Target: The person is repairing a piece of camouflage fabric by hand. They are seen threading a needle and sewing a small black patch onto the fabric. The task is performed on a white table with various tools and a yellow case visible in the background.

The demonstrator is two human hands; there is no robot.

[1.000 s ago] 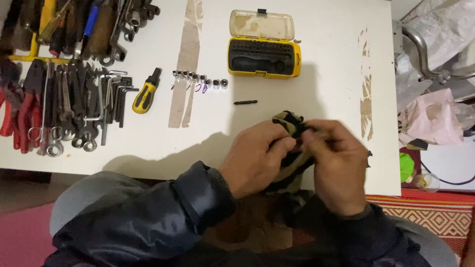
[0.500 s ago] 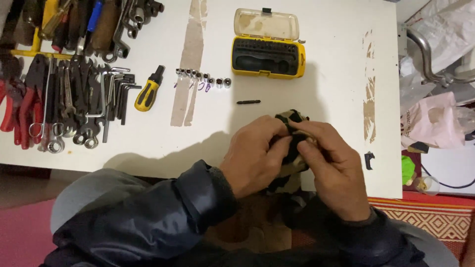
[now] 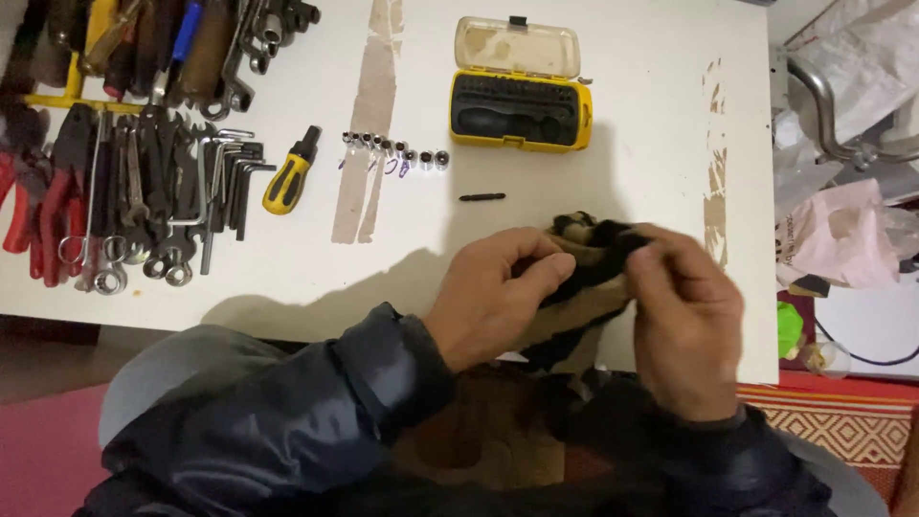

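Both hands pinch a bunched tan-and-black fabric piece (image 3: 586, 278) at the near edge of the white table (image 3: 622, 124) — the left hand (image 3: 498, 297) has its thumb and fingers closed on the cloth's left side, the right hand (image 3: 684, 316) is clamped on its right side. Just beyond the cloth lies a black screwdriver bit (image 3: 481, 197). Farther back sit a row of small sockets (image 3: 397, 151) and an open yellow bit case (image 3: 520, 88). To the left — a stubby yellow-and-black screwdriver (image 3: 289, 172), hex keys (image 3: 239, 172), wrenches (image 3: 144, 211) and red-handled pliers (image 3: 38, 201).
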